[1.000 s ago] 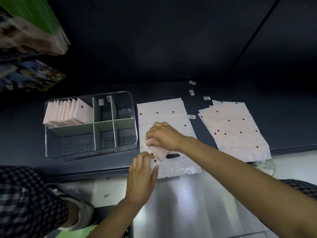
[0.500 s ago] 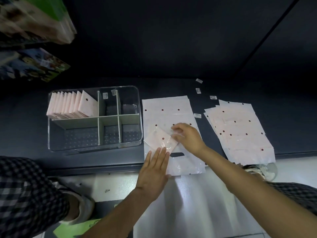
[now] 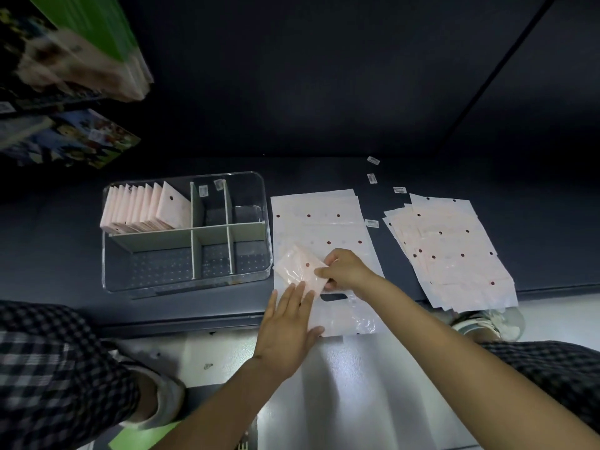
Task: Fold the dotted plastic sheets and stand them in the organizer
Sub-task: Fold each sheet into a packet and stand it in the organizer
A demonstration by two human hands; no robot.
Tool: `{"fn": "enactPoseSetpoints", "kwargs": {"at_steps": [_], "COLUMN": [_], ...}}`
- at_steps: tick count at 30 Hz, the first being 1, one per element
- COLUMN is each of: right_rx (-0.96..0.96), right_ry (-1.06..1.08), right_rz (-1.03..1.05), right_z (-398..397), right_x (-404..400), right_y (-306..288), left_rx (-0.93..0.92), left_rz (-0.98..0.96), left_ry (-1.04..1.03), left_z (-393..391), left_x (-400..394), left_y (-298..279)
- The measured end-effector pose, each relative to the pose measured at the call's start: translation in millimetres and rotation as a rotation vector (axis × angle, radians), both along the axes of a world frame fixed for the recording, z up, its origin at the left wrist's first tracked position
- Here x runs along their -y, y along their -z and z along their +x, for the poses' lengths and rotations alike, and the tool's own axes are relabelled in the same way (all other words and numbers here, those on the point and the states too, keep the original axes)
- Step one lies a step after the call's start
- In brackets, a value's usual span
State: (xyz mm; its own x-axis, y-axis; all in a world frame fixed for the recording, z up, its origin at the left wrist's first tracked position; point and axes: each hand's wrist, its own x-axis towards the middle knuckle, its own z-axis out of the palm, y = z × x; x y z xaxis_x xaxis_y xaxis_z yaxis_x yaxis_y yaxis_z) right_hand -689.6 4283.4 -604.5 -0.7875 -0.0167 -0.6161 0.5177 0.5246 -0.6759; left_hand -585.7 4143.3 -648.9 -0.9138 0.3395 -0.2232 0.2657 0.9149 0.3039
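Seen from the head camera: a dark, matte shelf surface [image 3: 324, 170] carrying everything below.

At left on it, a clear plastic rectangular organizer [image 3: 253, 190] with pale grey dividers. In its far-left compartment, a row of folded pale-pink dotted plastic squares [image 3: 146, 206], stood on edge and leaning; the other compartments showed only a dotted floor.

Just right of the organizer, a flat white plastic sheet with dark red dots [image 3: 319, 219], its near end hanging past the shelf edge, a dark slot-shaped handle cut-out near that end.

On top of that sheet, a small folded pale-pink dotted plastic piece [image 3: 300, 266], tilted, partly folded over.

Left hand [image 3: 287, 329]: flat, fingers straight and close together, fingertips pressed on the near edge of the folded piece, palm over the flat sheet's near-left corner.

Right hand [image 3: 345, 271]: fingers curled, pinched the right edge of the folded piece between thumb and fingertips.

Well apart to the right, a fanned stack of unfolded pale-pink dotted plastic sheets [image 3: 454, 251], overhanging the shelf edge.

Between and behind the sheets, several small white barcode stickers [image 3: 371, 223] scattered on the shelf.

At upper left, blurred colourful boxes [image 3: 78, 138].

At the bottom corners, checked trouser legs [image 3: 48, 368].
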Motion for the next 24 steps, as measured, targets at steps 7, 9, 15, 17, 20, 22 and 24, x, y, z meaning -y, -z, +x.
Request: {"fn": "enactPoseSetpoints", "kwargs": {"at_steps": [7, 9, 15, 17, 20, 22, 24], "right_rx": [0.089, 0.096, 0.080, -0.052, -0.332, -0.435, -0.469], "right_ry": [0.190, 0.175, 0.008, -0.196, -0.443, -0.529, -0.562], "right_rz": [-0.355, -0.420, -0.365, -0.118, 0.123, 0.116, 0.131], "right_z": [11, 14, 19, 17, 13, 9, 2], "right_x": [-3, 1, 27, 42, 73, 99, 124], "right_y": [-52, -70, -116, -126, -134, -134, -132], "left_rx": [-0.349, -0.355, -0.306, -0.283, -0.150, -0.077, -0.037], "left_rz": [0.472, 0.543, 0.573, 0.506, 0.420, 0.392, 0.401], "left_ry": [-0.084, -0.141, -0.158, -0.085, 0.007, 0.034, 0.000], "left_z": [-18, -27, -60, -71, -82, -88, -95], "left_x": [37, 46, 87, 108, 138, 157, 174], "left_y": [-45, -58, -99, -113, -128, -135, -139]}}
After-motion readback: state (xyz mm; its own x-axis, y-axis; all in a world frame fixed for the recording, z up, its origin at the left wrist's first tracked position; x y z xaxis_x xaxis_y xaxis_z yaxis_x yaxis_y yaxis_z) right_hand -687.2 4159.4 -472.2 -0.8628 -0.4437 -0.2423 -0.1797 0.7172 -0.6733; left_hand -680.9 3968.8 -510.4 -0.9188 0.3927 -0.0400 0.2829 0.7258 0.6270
